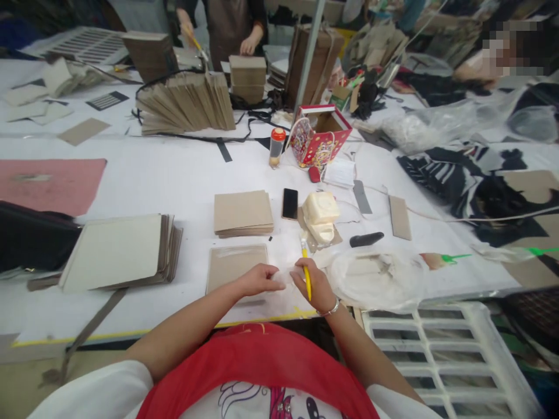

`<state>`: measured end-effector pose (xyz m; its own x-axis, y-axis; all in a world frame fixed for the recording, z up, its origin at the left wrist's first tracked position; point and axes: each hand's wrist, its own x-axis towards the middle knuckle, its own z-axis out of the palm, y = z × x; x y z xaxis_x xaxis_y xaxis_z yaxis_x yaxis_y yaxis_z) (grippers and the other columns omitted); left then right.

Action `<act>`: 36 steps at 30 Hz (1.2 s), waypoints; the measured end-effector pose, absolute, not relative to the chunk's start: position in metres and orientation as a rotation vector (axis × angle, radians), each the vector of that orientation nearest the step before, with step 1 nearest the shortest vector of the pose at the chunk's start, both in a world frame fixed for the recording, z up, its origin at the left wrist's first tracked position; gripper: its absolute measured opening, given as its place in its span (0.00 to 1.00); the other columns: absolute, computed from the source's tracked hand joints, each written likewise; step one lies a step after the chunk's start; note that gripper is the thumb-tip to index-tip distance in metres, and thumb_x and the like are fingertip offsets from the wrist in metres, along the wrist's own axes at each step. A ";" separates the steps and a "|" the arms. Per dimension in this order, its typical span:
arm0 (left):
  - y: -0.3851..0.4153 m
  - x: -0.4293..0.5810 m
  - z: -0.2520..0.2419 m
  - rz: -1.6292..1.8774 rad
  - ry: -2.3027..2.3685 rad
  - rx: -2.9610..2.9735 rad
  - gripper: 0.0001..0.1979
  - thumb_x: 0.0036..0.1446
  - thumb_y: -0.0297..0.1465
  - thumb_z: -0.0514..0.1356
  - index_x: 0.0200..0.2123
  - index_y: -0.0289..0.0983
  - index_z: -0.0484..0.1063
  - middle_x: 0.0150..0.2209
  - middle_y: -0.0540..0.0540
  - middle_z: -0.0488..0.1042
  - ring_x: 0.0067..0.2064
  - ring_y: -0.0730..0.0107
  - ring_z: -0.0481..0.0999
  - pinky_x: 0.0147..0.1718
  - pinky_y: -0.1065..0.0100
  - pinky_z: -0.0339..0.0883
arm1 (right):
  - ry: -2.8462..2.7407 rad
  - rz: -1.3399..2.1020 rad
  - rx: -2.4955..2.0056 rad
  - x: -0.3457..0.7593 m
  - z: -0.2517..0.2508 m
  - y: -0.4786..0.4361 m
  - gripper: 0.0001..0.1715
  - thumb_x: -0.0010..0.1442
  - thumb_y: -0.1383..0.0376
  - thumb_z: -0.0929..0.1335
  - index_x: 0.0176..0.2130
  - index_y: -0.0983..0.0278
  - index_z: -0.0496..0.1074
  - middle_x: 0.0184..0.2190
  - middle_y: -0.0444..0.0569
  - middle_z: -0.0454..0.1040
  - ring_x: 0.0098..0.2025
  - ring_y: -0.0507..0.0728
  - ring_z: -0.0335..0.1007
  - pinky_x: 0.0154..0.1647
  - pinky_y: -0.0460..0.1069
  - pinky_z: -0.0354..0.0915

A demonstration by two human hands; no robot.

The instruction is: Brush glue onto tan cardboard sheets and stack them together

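My right hand (pixel 318 286) is closed round a yellow-handled brush (pixel 307 273), its pale bristle end pointing away from me. Close beside it, the thumb and fingers of my left hand (pixel 261 279) are pinched together. Something pale and thin shows faintly between the two hands, too indistinct to name. Under my left forearm and hand lies a tan board (pixel 236 262) with a whitish smear along its far edge. Beyond that board sits a stack of tan boards (pixel 242 212). A white plastic-lined dish (pixel 375 276) stands right of my right hand.
A black phone (pixel 290 203) and a cream block-like container (pixel 321 212) lie ahead. Farther back are a red patterned bag (pixel 323 137) and a red-capped bottle (pixel 276 148). Thick pale boards (pixel 116 250) lie left. A white slatted rack (pixel 432 355) is at lower right. Another person works opposite.
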<state>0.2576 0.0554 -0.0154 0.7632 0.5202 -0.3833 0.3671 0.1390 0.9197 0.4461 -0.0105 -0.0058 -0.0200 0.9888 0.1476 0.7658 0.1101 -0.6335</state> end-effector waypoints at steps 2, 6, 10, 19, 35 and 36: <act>0.056 0.230 -0.031 0.147 0.848 1.241 0.18 0.44 0.43 0.62 0.30 0.32 0.72 0.25 0.50 0.71 0.28 0.73 0.69 0.30 0.71 0.64 | -1.737 0.517 -1.785 0.442 -0.020 0.000 0.13 0.57 0.58 0.62 0.41 0.63 0.62 0.32 0.47 0.69 0.29 0.52 0.68 0.33 0.47 0.63; 0.056 0.168 -0.064 0.321 1.133 0.874 0.17 0.39 0.40 0.65 0.29 0.34 0.68 0.20 0.54 0.67 0.23 0.79 0.66 0.28 0.73 0.64 | -1.604 0.556 -1.881 0.418 -0.059 0.026 0.15 0.58 0.57 0.60 0.41 0.64 0.60 0.29 0.47 0.70 0.28 0.54 0.68 0.30 0.47 0.61; 0.069 0.128 -0.082 0.506 1.363 0.642 0.16 0.41 0.40 0.64 0.26 0.35 0.63 0.22 0.53 0.68 0.25 0.78 0.69 0.27 0.73 0.66 | -1.546 0.654 -1.963 0.383 -0.090 0.055 0.16 0.57 0.56 0.59 0.42 0.64 0.60 0.28 0.47 0.70 0.27 0.55 0.68 0.27 0.46 0.60; 0.110 0.104 -0.125 0.451 1.857 0.959 0.13 0.48 0.40 0.59 0.24 0.34 0.68 0.17 0.52 0.67 0.18 0.76 0.66 0.18 0.75 0.58 | -1.642 0.654 -2.072 0.346 -0.136 0.101 0.19 0.55 0.57 0.61 0.44 0.64 0.60 0.33 0.48 0.71 0.29 0.54 0.68 0.30 0.47 0.60; 0.121 0.100 -0.143 0.330 1.970 1.008 0.13 0.46 0.40 0.59 0.24 0.34 0.71 0.14 0.52 0.65 0.18 0.74 0.66 0.20 0.74 0.57 | -1.642 0.696 -2.146 0.344 -0.152 0.108 0.19 0.56 0.58 0.60 0.45 0.65 0.60 0.28 0.45 0.70 0.29 0.53 0.67 0.31 0.46 0.60; 0.121 0.100 -0.144 0.319 1.973 0.998 0.13 0.46 0.40 0.59 0.24 0.35 0.70 0.14 0.53 0.65 0.18 0.75 0.66 0.20 0.74 0.57 | -1.654 0.694 -2.145 0.344 -0.153 0.108 0.19 0.56 0.59 0.60 0.45 0.65 0.60 0.28 0.45 0.70 0.30 0.53 0.67 0.31 0.46 0.60</act>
